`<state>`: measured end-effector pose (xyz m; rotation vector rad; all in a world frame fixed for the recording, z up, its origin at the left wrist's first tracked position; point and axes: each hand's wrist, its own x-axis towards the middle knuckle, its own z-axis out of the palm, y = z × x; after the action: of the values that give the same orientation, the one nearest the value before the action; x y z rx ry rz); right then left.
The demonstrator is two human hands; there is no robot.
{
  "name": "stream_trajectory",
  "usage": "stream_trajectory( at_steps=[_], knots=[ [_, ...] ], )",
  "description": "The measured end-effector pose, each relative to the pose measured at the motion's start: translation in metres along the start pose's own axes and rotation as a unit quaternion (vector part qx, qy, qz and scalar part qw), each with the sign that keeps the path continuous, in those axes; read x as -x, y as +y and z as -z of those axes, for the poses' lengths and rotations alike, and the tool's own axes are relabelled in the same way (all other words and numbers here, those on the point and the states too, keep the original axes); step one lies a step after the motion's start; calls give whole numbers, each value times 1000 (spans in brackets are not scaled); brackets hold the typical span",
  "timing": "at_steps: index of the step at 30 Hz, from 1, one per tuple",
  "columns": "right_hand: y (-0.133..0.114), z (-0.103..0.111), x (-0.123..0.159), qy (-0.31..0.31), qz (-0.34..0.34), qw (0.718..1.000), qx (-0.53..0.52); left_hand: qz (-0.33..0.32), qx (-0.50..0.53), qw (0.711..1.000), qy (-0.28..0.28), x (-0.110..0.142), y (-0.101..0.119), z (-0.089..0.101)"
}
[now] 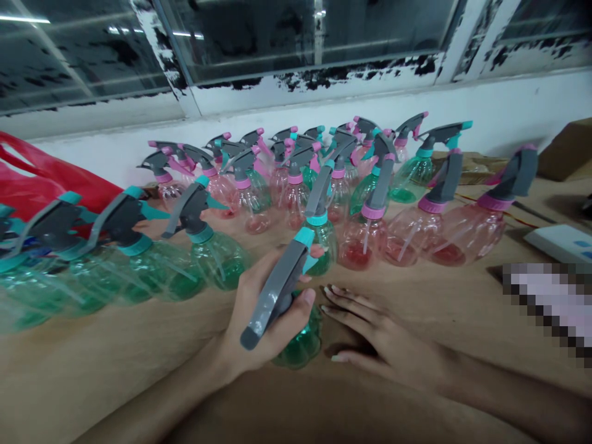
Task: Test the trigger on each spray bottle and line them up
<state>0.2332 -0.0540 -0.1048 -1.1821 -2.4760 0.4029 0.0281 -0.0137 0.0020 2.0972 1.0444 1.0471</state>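
My left hand (263, 314) is wrapped round the neck of a green spray bottle (300, 345) with a grey and turquoise trigger head. The bottle stands on the wooden table (194, 351) in front of me, its neck hidden by my fingers. My right hand (370, 327) lies on the table just right of this bottle, fingers stretched out, with nothing in it. Another green spray bottle (322, 237) stands right behind the held one. Close beyond my right hand is a pink spray bottle (363, 243).
A row of green spray bottles (152, 271) runs along the left, with a red bag (60, 179) behind. Many pink and green bottles (296, 191) crowd the back near the wall. To the right are a white device (562, 240), a blurred-out flat object (550, 302) and a cardboard box (567, 151).
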Motion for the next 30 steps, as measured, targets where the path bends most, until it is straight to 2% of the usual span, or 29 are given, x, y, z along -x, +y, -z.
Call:
stream_trajectory(
  at_steps=[13,30],
  knots=[
    [1,-1,1,21,6,1000,-11,5,1,1000,4,1,-1,0],
    [0,-1,1,15,0,1000,-16,-4,1,1000,1,2,-2,0]
  ],
)
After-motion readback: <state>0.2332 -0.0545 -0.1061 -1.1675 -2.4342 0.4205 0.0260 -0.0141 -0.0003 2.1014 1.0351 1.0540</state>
